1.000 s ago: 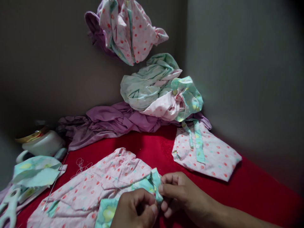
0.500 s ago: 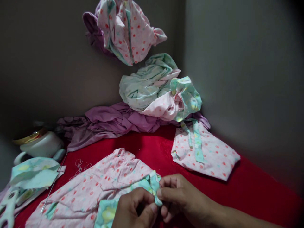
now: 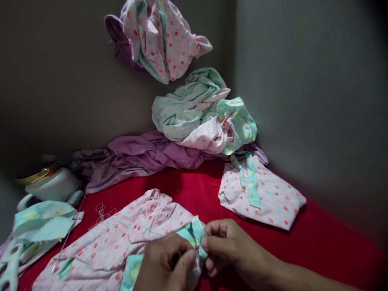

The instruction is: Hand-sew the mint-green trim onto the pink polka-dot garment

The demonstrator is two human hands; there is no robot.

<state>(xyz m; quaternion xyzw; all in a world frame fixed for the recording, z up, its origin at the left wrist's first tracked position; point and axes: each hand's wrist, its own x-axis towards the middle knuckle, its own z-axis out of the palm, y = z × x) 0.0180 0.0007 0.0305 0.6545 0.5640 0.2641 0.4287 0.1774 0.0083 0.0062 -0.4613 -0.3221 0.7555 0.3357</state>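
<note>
A pink garment [image 3: 121, 230] with red dots lies in front of me, with a green floral trim [image 3: 194, 232] at its right edge. My right hand [image 3: 226, 244] pinches the end of that trim between thumb and fingers. Close beside it, my left hand [image 3: 168, 258] is closed in a pinch just left of the trim's end. Something thin seems to show between its fingers, too small to make out. A green floral patch [image 3: 131, 268] of the garment shows partly behind my left hand. Loose thread [image 3: 103, 212] lies coiled by the garment's upper left side.
White-handled scissors [image 3: 12, 264] and green cloth scraps [image 3: 44, 224] lie at left, near a white cup [image 3: 56, 184]. A thin metal rod [image 3: 68, 238] crosses the garment's left end. Folded dotted cloth [image 3: 263, 194], purple cloth [image 3: 157, 149] and bundled green cloth [image 3: 188, 109] sit along the walls.
My left hand has shifted a little left and up, away from the trim's end. My right hand keeps its pinch there, having risen very slightly.
</note>
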